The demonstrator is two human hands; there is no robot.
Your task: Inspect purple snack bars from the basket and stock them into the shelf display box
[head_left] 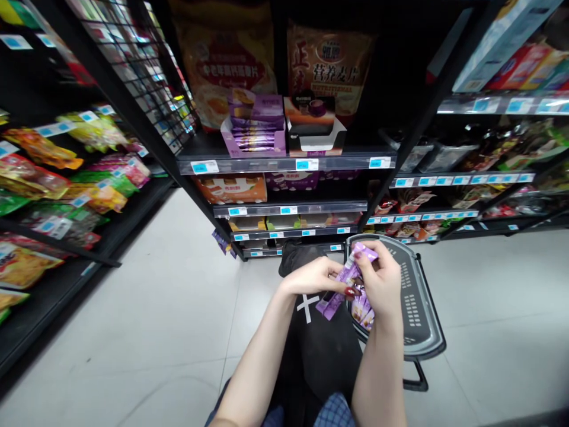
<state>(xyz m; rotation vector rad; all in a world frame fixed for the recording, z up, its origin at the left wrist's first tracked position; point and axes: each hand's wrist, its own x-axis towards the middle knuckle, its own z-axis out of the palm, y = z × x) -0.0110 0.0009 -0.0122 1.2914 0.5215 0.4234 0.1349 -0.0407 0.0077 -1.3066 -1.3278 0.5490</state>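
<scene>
My right hand (pixel 382 281) is closed around several slim purple sachets (pixel 351 274), held low in front of me over a grey shopping basket (pixel 420 308). Beside it, my left hand (pixel 313 274) pinches the lower end of the same bundle with its fingertips. More purple sachets (pixel 362 311) lie inside the basket under my hands. Straight ahead on the shelf stands a purple display box (pixel 254 127) of the same sachets, out of reach of both hands.
A black shelf unit (pixel 284 163) with blue price tags faces me, with a black-and-white box (pixel 316 127) beside the purple one. Snack bags (pixel 66 178) fill the shelves on the left. More shelves run off to the right (pixel 466 178). Pale tiled floor (pixel 155 320) surrounds me.
</scene>
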